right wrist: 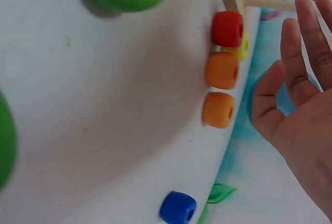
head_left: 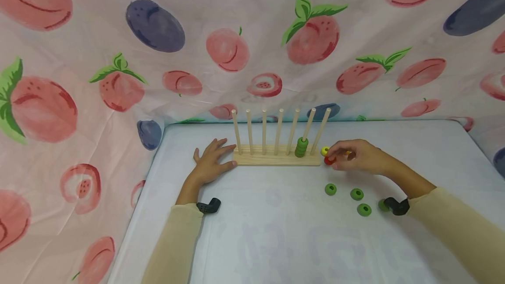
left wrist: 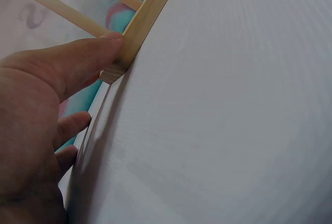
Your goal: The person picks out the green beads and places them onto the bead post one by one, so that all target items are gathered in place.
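Observation:
A wooden rack (head_left: 276, 160) with several upright pegs stands near the back of the table. Green beads (head_left: 301, 147) are stacked on its second peg from the right. My left hand (head_left: 211, 164) holds the rack's left end, thumb on the front of the base, index finger at the back corner, other fingers spread. My right hand (head_left: 360, 157) hovers above beads just right of the rack, fingers bent and apart, none visibly held. Beneath its fingertips lie a red bead (right wrist: 228, 29) and a yellow bead (head_left: 325, 151). Two orange beads (right wrist: 222, 70) sit beside them in the right wrist view.
Loose green beads (head_left: 357, 194) lie in front of the right hand, one partly hidden by the black wrist camera (head_left: 397, 206). A blue bead (right wrist: 178, 208) lies farther along the back edge. Fruit-printed cloth (head_left: 229, 51) hangs behind the white table (head_left: 268, 222).

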Tool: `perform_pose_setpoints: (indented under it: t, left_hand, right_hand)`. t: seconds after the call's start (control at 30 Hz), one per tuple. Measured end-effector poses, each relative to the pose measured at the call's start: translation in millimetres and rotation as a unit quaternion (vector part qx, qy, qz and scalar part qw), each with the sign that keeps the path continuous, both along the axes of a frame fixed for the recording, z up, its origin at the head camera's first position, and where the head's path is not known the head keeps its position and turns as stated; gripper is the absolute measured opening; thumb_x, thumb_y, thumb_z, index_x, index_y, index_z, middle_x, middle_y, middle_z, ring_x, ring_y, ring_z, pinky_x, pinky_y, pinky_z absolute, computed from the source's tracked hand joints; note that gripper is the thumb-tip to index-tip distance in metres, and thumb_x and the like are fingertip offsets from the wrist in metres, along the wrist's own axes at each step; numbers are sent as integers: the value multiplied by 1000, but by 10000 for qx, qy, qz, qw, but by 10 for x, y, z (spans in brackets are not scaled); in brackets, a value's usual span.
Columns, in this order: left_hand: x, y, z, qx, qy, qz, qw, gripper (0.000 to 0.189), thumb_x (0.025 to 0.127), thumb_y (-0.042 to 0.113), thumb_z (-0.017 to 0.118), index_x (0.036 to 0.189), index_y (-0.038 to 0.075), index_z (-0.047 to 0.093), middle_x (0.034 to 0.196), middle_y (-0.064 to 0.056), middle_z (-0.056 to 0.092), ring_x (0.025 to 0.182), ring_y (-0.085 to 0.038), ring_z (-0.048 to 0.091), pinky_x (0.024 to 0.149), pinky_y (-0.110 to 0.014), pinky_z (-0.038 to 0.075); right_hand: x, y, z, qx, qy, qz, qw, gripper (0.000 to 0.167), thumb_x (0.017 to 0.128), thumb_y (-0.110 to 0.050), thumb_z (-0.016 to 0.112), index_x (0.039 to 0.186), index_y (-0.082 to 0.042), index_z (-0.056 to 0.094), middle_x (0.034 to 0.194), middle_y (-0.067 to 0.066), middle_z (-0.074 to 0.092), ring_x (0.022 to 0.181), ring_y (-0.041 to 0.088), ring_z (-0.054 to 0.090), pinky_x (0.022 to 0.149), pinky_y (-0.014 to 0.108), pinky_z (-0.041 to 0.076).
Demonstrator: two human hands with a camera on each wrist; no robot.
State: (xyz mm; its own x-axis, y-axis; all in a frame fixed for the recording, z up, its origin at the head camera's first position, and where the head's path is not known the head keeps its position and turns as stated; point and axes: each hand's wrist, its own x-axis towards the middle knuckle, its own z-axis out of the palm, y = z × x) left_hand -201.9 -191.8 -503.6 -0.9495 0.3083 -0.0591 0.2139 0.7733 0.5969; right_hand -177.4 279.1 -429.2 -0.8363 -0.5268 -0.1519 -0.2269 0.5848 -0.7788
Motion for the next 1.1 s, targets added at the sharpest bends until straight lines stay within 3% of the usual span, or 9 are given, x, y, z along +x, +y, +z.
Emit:
perform_pose_setpoints:
  t: [0.23,0.6,0.93,1.0,1.1]
  left_hand:
    - [0,-2,-2,-42,15,-9,10000,62,91,53,71,148,32,55,168,0,31,160,-30,10,116,-72,-14]
    - [2,-3,-2,15,35,-30,10000,62,91,53,71,147,32,55,168,-1,31,160,-30,10,116,-72,-15]
    - [5,-4,8,19,25,-37,10000,62,92,53,70,148,32,55,168,-1,31,160,-30,11,116,-72,-14]
    - [3,-5,6,14,24,-41,10000,62,92,54,70,148,32,55,168,0,31,160,-30,11,116,-72,-14]
    - [3,-8,5,5,22,-47,10000,62,92,54,71,148,32,55,168,-1,31,160,-31,10,116,-72,-14]
  right_hand:
    - [42,-16,-102,-70,-221,191,9995,32,90,-21,80,118,-8,72,113,12,71,95,16,63,76,28,53]
    - [114,-10,-207,488,-396,495,9968,29,87,-32,82,113,-21,74,108,1,72,102,24,60,80,27,52]
    - [118,-22,-245,660,-610,751,9931,32,84,-31,85,113,-25,75,111,1,69,95,28,53,69,24,44]
    - [117,-21,-249,731,-637,785,9922,33,83,-32,86,113,-27,75,114,-1,69,97,27,53,72,26,44]
    - [114,-21,-257,844,-637,883,9905,34,80,-35,87,112,-30,75,119,-6,68,106,21,54,88,33,45]
